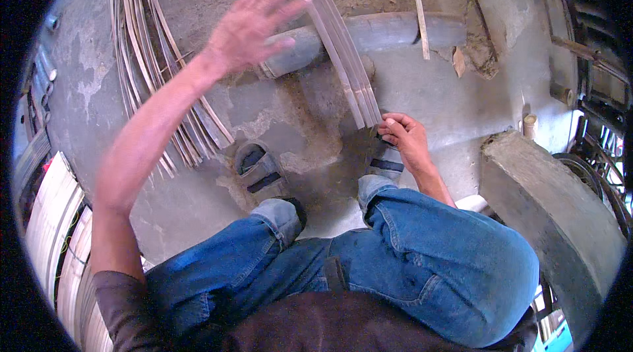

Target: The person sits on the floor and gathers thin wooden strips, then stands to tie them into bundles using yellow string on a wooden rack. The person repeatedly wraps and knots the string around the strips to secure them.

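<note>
A flat row of several long, thin strips that look like split bamboo (339,55) slants across a grey rounded log or pipe (402,29), near ends close to my right foot. My right hand (403,137) is closed in a pinch at the right corner of those near ends. In the air left of the row is my left hand (254,25), slightly blurred, fingers spread and holding nothing. Whether its fingertips touch the strips' edge cannot be told.
More long strips (148,55) lie loosely bunched on the concrete floor to the left. A concrete block (541,200) stands at the right. Pale boards (53,220) lean at the lower left. A single strip (419,9) and a dry leaf (459,62) lie beyond the row.
</note>
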The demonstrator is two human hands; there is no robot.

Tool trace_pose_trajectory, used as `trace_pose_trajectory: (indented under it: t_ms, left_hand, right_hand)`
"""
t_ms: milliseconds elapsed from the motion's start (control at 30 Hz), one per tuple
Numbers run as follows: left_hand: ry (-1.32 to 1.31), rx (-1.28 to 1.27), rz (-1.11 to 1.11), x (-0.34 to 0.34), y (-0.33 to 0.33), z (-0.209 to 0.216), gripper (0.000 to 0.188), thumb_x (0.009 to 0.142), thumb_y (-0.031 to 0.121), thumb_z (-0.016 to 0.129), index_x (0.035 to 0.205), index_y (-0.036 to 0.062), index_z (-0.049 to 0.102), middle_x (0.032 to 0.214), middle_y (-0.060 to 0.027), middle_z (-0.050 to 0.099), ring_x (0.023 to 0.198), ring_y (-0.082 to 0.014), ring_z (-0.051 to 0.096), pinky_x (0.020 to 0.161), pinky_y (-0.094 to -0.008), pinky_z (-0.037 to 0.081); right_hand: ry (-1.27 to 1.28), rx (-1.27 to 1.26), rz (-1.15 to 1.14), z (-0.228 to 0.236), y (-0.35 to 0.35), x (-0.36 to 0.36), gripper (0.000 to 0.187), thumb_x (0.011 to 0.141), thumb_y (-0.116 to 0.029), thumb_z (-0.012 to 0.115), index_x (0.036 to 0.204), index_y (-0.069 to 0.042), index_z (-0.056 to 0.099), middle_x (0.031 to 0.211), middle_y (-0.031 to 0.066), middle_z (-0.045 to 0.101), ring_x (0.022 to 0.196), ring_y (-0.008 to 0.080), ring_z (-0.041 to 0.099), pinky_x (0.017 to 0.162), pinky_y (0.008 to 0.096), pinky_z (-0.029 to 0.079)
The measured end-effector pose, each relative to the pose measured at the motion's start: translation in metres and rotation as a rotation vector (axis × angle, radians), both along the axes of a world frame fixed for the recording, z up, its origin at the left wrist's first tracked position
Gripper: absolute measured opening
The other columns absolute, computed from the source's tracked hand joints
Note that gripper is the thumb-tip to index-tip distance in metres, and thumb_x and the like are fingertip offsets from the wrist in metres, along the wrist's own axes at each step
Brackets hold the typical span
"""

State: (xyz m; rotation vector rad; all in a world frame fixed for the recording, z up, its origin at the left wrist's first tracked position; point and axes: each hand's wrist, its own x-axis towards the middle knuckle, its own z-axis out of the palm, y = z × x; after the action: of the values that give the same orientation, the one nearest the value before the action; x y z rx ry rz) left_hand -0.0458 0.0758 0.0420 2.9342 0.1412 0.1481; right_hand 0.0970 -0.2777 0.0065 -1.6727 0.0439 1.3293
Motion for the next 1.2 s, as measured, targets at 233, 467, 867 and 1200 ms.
trace_pose_trajectory:
  t_ms: [233,467,867,1200]
  left_hand:
    - [0.14,0.005,-0.037,0.017,-0.047,-0.042,0.075,0.082,0.05,0.055,0.145,0.0247,0.023,0.153,-0.0045,0.015,0.14,-0.026,0.017,0.112,-0.0477,0.019]
    - [0.175,0.045,-0.014,0.029,-0.053,-0.033,0.079,0.079,0.052,0.056,0.145,0.0217,0.025,0.152,-0.009,0.018,0.14,-0.0294,0.018,0.111,-0.051,0.019]
    - [0.193,0.017,-0.024,0.02,-0.059,-0.036,0.075,0.082,0.054,0.052,0.144,0.0197,0.026,0.152,-0.0105,0.018,0.139,-0.0298,0.019,0.111,-0.0482,0.02]
    - [0.199,0.003,-0.022,0.024,-0.059,-0.027,0.078,0.084,0.053,0.051,0.144,0.0119,0.024,0.152,-0.0108,0.019,0.14,-0.0288,0.018,0.111,-0.0468,0.021]
  right_hand:
    - [0.086,0.048,0.003,-0.011,-0.008,-0.012,0.019,0.09,-0.014,0.058,0.102,0.001,0.061,0.088,0.0084,0.065,0.078,0.0136,0.061,0.07,0.0247,0.051]
    - [-0.151,0.237,-0.093,-0.022,-0.021,-0.005,0.015,0.087,-0.018,0.058,0.09,-0.003,0.056,0.078,0.0067,0.06,0.07,0.0159,0.056,0.063,0.0305,0.046]
    - [-1.054,0.373,0.07,0.059,0.084,0.163,0.031,0.09,-0.012,0.055,0.12,-0.002,0.058,0.091,0.0092,0.066,0.077,0.0154,0.061,0.069,0.0272,0.048]
    - [-1.504,0.017,0.301,0.008,0.028,0.344,0.031,0.088,-0.015,0.056,0.116,-0.004,0.061,0.115,0.0187,0.061,0.106,0.0275,0.061,0.089,0.0328,0.046]
